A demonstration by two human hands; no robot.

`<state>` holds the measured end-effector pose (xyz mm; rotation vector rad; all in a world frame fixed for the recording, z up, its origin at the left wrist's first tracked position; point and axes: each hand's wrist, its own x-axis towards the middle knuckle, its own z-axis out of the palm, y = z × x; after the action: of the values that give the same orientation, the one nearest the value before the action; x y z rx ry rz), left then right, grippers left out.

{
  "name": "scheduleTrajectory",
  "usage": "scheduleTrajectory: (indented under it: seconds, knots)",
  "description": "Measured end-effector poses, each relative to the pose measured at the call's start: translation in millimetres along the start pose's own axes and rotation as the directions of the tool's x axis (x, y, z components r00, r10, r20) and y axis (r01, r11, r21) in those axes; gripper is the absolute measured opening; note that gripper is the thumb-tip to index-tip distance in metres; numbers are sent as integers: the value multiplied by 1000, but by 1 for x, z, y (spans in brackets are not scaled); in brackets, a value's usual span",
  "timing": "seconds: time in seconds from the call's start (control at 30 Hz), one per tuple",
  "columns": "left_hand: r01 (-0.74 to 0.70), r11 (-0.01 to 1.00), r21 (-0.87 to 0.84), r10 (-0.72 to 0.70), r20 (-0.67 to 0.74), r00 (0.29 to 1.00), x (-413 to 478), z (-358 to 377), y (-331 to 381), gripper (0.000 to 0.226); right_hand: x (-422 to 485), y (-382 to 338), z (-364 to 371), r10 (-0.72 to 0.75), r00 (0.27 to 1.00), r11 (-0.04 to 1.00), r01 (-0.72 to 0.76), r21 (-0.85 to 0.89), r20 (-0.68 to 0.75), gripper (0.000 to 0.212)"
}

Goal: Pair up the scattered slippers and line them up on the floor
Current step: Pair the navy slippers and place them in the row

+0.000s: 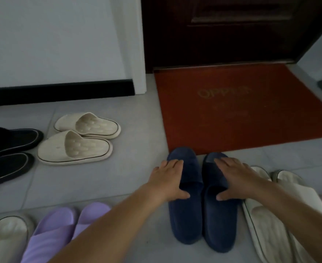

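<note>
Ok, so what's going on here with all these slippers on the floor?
A person has both hands on a pair of navy blue fabric slippers standing side by side on the grey tiled floor, toes at the edge of the red doormat. The left hand lies across one upper, the right hand across the other. Cream moulded slides and black slippers sit paired near the wall. Lilac slides and off-white slippers lie nearer the person.
</note>
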<state>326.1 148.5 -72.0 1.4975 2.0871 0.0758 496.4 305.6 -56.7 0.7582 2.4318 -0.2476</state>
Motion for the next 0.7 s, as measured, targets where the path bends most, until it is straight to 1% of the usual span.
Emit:
scheduleTrajectory:
  seconds: [0.07,0.13,0.2,0.27,0.37,0.47,0.57,0.7]
  knots:
    - [23,997,68,-26,41,999,20,9,5,105,8,9,18,13,1000,998,-15,54,27,116]
    - [47,994,95,-52,44,998,35,14,6,99,13,11,31,7,999,994,-2,112,-46,103]
    - [66,993,99,-66,-3,998,42,13,5,88,15,7,35,-4,991,986,26,165,-137,88]
    - [61,995,83,-61,-1,998,33,12,1,89,11,-3,34,-60,986,977,89,192,-154,83]
    - [63,997,51,-64,14,998,-14,28,-16,94,-3,-29,44,-206,964,966,228,122,-170,78]
    - [92,996,22,-92,-10,996,-73,55,-40,93,-19,-65,63,-325,935,933,342,114,-144,76]
    - [130,992,-2,-130,-43,991,-112,72,-55,93,-30,-94,77,-390,913,913,400,77,-116,78]
    - [142,989,-34,-145,-85,986,-135,84,-65,89,-35,-109,82,-428,897,902,432,15,-110,76]
